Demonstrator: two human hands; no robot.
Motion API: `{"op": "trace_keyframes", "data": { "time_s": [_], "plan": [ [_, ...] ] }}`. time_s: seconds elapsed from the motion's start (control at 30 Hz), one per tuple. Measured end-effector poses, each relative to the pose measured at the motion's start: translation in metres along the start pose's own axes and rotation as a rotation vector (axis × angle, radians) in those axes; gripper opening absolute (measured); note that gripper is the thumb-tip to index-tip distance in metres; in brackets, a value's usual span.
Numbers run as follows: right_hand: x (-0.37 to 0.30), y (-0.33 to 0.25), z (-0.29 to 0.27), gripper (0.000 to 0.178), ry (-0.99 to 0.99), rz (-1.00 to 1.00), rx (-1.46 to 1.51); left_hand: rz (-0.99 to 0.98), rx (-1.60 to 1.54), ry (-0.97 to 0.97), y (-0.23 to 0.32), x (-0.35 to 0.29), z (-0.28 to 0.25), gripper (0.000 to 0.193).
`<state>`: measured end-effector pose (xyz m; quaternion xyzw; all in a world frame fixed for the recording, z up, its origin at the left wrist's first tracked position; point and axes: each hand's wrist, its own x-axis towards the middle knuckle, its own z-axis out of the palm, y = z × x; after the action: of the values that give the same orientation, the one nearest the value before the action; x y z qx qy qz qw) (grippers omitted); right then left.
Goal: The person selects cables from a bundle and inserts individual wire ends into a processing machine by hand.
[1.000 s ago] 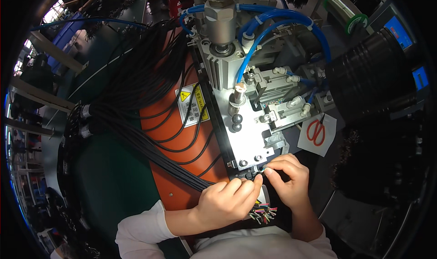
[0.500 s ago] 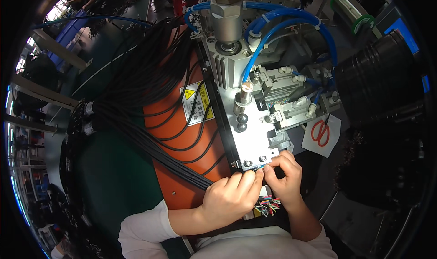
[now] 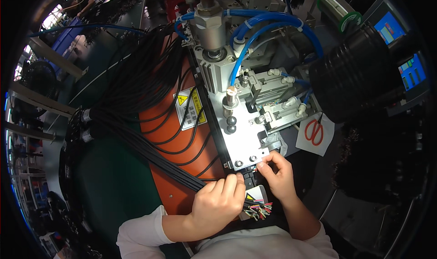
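My left hand [image 3: 217, 203] is closed round a bundle of black cables [image 3: 175, 170], its fingertips just below the front edge of a metal press head [image 3: 248, 140]. Past that hand the cable ends fan out into stripped, coloured wires [image 3: 260, 210]. My right hand [image 3: 278, 176] has thumb and forefinger pinched at the right front corner of the press head. Small coloured strands show beside those fingertips, but what they hold is too small to make out. A black fixture [image 3: 248, 179] shows between my hands, under the press head.
An orange machine bed [image 3: 166, 143] with a warning label [image 3: 190, 109] lies left, crossed by black cables. Blue air hoses [image 3: 273, 20] arch behind. At right are red-handled scissors [image 3: 314, 132] on white paper, a black ribbed cylinder [image 3: 350, 77], a wire spool [image 3: 339, 9] and a screen [image 3: 389, 27].
My left hand has drawn away from my right, toward the lower left, uncovering the black fixture. The right hand stays at the press corner. The whole view has shifted, moving the machine leftward.
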<state>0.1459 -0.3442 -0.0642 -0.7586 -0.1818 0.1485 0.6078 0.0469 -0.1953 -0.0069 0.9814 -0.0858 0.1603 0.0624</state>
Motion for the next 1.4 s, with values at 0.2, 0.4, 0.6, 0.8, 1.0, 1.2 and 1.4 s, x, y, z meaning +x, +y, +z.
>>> {"op": "trace_keyframes", "data": {
  "time_s": [0.2,0.4,0.6,0.8,1.0,1.2,1.4],
  "plan": [
    [0.012,-0.018,-0.023,0.023,-0.504,-0.590,0.077,-0.033,0.012,-0.053,-0.005,-0.001,-0.001,0.021],
    [0.004,-0.018,-0.020,0.021,-0.421,-0.755,-0.044,0.001,-0.190,-0.020,-0.009,0.002,-0.002,0.028],
    [-0.007,-0.028,-0.031,0.017,-0.098,-0.582,0.114,0.294,-0.225,0.444,-0.010,0.012,-0.018,0.020],
    [-0.012,-0.046,-0.011,0.024,0.003,-0.478,0.192,0.211,-0.320,0.309,-0.013,0.008,-0.009,0.024],
    [-0.009,-0.044,-0.006,0.019,0.091,-0.657,-0.045,0.200,-0.296,0.406,-0.013,0.008,-0.002,0.025],
    [-0.006,-0.044,-0.002,0.017,0.010,-0.254,0.416,0.177,-0.308,0.314,-0.011,0.007,-0.001,0.021],
    [-0.005,-0.050,-0.010,0.019,0.158,-0.687,-0.376,0.187,-0.148,0.298,-0.010,0.010,-0.003,0.018]
  ]
}}
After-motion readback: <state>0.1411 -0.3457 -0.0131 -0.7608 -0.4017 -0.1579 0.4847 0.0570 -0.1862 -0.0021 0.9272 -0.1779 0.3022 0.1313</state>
